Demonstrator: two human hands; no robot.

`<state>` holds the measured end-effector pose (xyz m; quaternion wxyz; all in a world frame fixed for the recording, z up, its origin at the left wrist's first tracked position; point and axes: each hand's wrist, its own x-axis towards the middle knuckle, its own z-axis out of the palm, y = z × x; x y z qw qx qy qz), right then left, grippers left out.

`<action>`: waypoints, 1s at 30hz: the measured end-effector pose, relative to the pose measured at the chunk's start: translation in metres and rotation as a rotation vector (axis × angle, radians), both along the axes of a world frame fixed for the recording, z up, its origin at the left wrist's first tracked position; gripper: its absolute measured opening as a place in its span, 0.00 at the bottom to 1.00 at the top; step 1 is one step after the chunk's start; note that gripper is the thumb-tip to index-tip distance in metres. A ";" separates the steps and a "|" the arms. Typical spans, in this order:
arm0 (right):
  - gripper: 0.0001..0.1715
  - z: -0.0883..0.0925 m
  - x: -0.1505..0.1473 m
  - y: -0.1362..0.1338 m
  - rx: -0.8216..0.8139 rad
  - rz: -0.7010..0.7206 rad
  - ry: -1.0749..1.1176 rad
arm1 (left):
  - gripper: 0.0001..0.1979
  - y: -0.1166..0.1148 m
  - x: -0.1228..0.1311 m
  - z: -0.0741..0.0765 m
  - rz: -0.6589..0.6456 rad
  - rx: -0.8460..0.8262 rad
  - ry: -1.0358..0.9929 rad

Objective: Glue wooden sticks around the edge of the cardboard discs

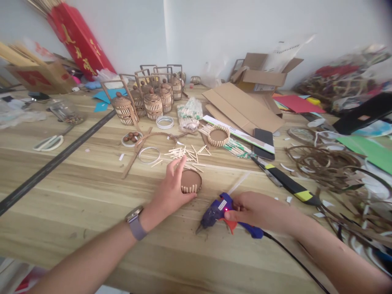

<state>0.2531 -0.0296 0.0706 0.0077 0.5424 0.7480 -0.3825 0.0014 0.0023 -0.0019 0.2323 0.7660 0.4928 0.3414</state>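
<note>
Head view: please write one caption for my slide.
The right hand holds a blue plastic glue gun while the left hand touches a round brown disc partly edged with pale wooden sticks.

The one camera here rides on the person's head, looking forward and down across the tabletop to the pale wall behind. It's close above the work: the left hand and right hand reach in from the lower corners. The sweep is wide, catching the tabletop's near edge at lower left.
</note>
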 end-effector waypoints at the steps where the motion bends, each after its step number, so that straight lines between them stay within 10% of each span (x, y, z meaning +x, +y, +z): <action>1: 0.21 0.004 -0.002 0.005 0.084 0.009 -0.102 | 0.62 0.000 0.000 0.001 -0.006 0.003 -0.003; 9: 0.01 0.014 -0.054 0.073 0.459 0.023 -0.312 | 0.63 0.002 0.002 0.003 -0.025 0.100 0.024; 14: 0.13 -0.010 -0.080 0.101 0.434 0.100 -0.286 | 0.63 0.002 0.001 0.002 -0.040 0.091 0.022; 30: 0.06 -0.007 -0.034 0.067 0.399 0.071 0.049 | 0.65 0.001 0.000 0.002 -0.043 0.097 0.041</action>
